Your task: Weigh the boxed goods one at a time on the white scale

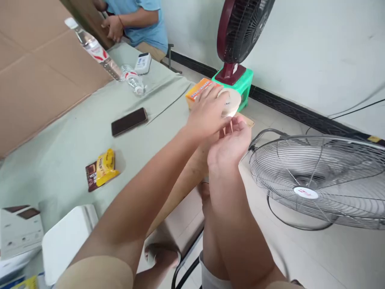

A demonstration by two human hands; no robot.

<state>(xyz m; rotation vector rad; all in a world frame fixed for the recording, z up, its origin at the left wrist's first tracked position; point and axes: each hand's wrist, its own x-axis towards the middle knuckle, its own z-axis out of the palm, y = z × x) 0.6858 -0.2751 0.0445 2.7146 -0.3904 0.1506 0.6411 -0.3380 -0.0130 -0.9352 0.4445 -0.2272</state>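
My left hand (207, 110) is closed around the edge of a round, cream-coloured disc (232, 101) with small dark lettering. Its kind I cannot make out. Just below, my right hand (231, 142) is turned palm up, its curled fingers meeting the disc's lower edge; the fingertips are partly hidden. Both hands are over the table's right edge. Behind my left fingers stands an orange and yellow box (198, 89), partly covered by the hand.
On the cloth-covered table (120, 152) are a phone (129, 121), a snack packet (102, 169), water bottles (96, 52), a white device (143, 63) and a white case (67, 241). A floor fan (306, 188) stands right; another fan (240, 36) sits on a green stool (247, 82). A person in blue (150, 28) sits beyond.
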